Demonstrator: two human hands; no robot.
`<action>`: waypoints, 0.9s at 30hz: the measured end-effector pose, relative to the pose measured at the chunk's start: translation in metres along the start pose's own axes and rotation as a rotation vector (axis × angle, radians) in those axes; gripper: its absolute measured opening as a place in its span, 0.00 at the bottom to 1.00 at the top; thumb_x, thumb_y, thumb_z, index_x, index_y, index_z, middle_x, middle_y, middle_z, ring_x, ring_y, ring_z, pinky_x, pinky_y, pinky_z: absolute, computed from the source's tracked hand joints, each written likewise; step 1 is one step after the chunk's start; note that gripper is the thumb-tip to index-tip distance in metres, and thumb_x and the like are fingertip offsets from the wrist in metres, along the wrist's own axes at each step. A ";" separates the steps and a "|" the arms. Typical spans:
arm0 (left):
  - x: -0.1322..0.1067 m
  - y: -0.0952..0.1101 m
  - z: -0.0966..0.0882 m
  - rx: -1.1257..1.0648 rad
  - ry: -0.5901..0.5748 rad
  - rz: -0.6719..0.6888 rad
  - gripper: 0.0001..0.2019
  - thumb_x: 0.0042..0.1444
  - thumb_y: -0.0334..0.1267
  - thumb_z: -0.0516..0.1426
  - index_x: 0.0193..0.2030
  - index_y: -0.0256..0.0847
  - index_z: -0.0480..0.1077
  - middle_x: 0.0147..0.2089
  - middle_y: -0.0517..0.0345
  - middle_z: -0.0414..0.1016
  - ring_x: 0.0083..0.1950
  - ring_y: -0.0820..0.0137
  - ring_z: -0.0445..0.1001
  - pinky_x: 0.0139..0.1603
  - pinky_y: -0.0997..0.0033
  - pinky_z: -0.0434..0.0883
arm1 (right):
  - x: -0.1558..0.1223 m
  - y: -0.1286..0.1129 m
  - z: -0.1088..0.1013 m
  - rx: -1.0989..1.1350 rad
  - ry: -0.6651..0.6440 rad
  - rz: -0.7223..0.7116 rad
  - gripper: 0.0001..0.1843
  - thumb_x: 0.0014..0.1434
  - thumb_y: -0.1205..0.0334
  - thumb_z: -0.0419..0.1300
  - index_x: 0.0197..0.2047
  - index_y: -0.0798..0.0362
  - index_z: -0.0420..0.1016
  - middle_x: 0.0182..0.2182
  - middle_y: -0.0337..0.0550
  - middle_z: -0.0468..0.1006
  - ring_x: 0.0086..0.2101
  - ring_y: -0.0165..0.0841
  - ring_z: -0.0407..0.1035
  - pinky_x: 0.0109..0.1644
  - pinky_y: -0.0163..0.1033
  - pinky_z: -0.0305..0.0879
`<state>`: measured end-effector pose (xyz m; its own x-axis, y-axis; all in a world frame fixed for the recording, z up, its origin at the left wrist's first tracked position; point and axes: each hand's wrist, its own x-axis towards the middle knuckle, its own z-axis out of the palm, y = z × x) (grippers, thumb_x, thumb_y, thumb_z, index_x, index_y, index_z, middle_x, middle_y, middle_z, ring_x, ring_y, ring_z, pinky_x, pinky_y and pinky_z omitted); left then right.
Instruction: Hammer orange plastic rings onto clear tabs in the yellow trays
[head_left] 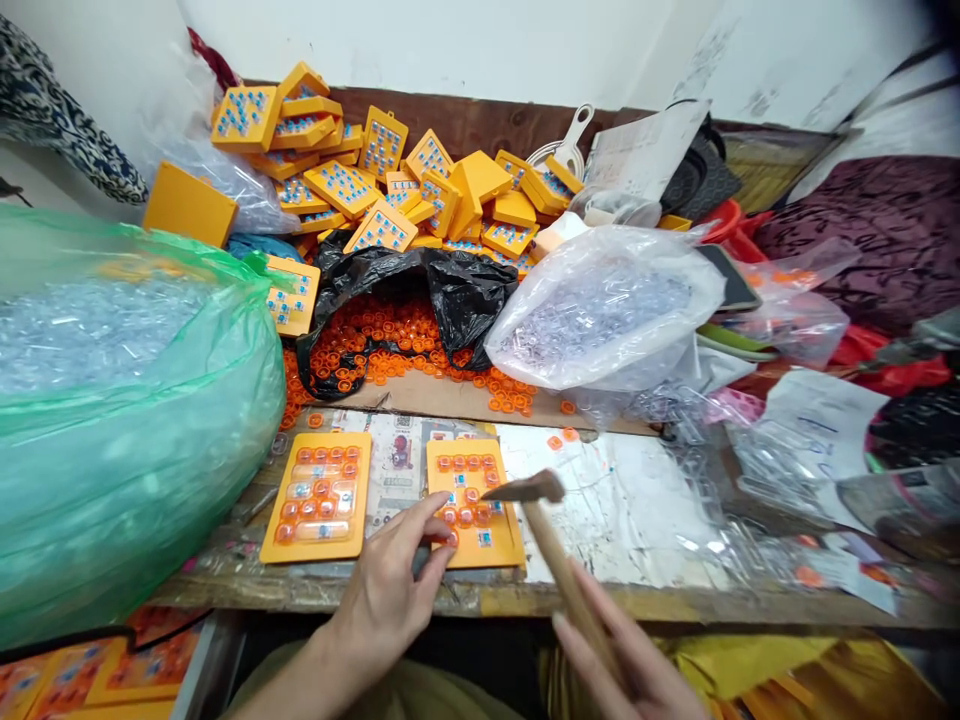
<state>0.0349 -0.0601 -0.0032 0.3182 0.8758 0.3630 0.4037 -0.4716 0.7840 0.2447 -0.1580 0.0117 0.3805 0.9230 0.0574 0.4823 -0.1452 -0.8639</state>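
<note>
My right hand point(630, 650) grips the wooden handle of a hammer point(556, 550), whose metal head hangs above the right side of a yellow plastic board point(495, 555). Orange button caps point(466, 516) sit in rows on this board, and some blue-and-white spots show bare. My left hand point(386, 575) rests at the board's lower left, its thumb and index finger pinched on an orange cap point(451, 538) there. To the left lies a second yellow board point(315, 548), fitted with orange caps and clear longer covers point(322, 531).
Orange caps spill from a black bag point(472, 285) behind the boards. Clear plastic pieces fill a green bag point(150, 450) at left and a white bag point(592, 360) at right. Yellow boards point(345, 190) are heaped at the back. Loose clear parts point(787, 470) clutter the right.
</note>
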 end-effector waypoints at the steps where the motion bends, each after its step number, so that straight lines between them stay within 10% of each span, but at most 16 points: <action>1: -0.001 -0.001 0.001 -0.001 0.006 -0.002 0.24 0.58 0.27 0.55 0.60 0.46 0.60 0.37 0.59 0.78 0.38 0.71 0.78 0.43 0.70 0.77 | 0.009 -0.002 -0.001 0.043 0.006 0.095 0.25 0.55 0.49 0.62 0.54 0.48 0.76 0.29 0.42 0.81 0.27 0.34 0.76 0.27 0.31 0.72; 5: -0.005 0.000 0.002 -0.032 -0.001 -0.042 0.24 0.57 0.28 0.56 0.60 0.45 0.60 0.38 0.60 0.78 0.38 0.72 0.78 0.44 0.70 0.77 | 0.046 0.001 -0.002 0.241 -0.100 0.356 0.41 0.56 0.45 0.59 0.67 0.57 0.57 0.14 0.28 0.64 0.12 0.27 0.58 0.15 0.31 0.58; 8: 0.004 0.011 -0.019 0.045 -0.013 0.040 0.25 0.57 0.31 0.58 0.61 0.45 0.60 0.42 0.57 0.79 0.42 0.70 0.78 0.46 0.71 0.77 | 0.068 0.011 -0.004 0.054 -0.206 0.281 0.40 0.57 0.44 0.55 0.66 0.59 0.58 0.17 0.32 0.68 0.16 0.31 0.63 0.19 0.35 0.62; 14: 0.072 0.038 -0.147 0.759 0.458 0.357 0.18 0.59 0.33 0.57 0.57 0.45 0.67 0.51 0.56 0.76 0.51 0.64 0.75 0.58 0.57 0.70 | 0.090 0.029 -0.008 -0.350 -0.142 -0.057 0.31 0.55 0.46 0.51 0.55 0.57 0.73 0.43 0.54 0.78 0.47 0.48 0.71 0.52 0.52 0.65; 16: 0.092 0.037 -0.192 1.034 0.553 0.086 0.15 0.61 0.38 0.54 0.54 0.42 0.70 0.51 0.55 0.77 0.53 0.59 0.74 0.55 0.48 0.70 | 0.092 0.033 -0.009 -0.532 -0.151 -0.169 0.30 0.59 0.47 0.47 0.54 0.57 0.73 0.41 0.53 0.79 0.43 0.47 0.73 0.49 0.53 0.67; 20: 0.105 0.014 -0.234 1.175 0.245 -0.610 0.15 0.49 0.38 0.65 0.45 0.39 0.77 0.37 0.54 0.80 0.44 0.50 0.77 0.43 0.41 0.73 | 0.096 0.034 -0.011 -0.749 -0.200 -0.299 0.30 0.61 0.49 0.42 0.54 0.58 0.74 0.39 0.53 0.80 0.39 0.45 0.75 0.43 0.51 0.71; 27: 0.088 -0.012 -0.231 1.039 0.098 -0.493 0.15 0.58 0.41 0.55 0.45 0.36 0.77 0.33 0.52 0.79 0.43 0.51 0.77 0.46 0.44 0.71 | 0.094 0.021 -0.007 -0.777 -0.203 -0.124 0.36 0.60 0.47 0.37 0.59 0.62 0.68 0.41 0.55 0.77 0.39 0.48 0.75 0.40 0.51 0.70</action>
<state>-0.1403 0.0465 0.1356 -0.1200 0.9711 0.2063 0.9914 0.1064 0.0756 0.2955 -0.0766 0.0025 0.1735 0.9845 -0.0267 0.9501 -0.1744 -0.2587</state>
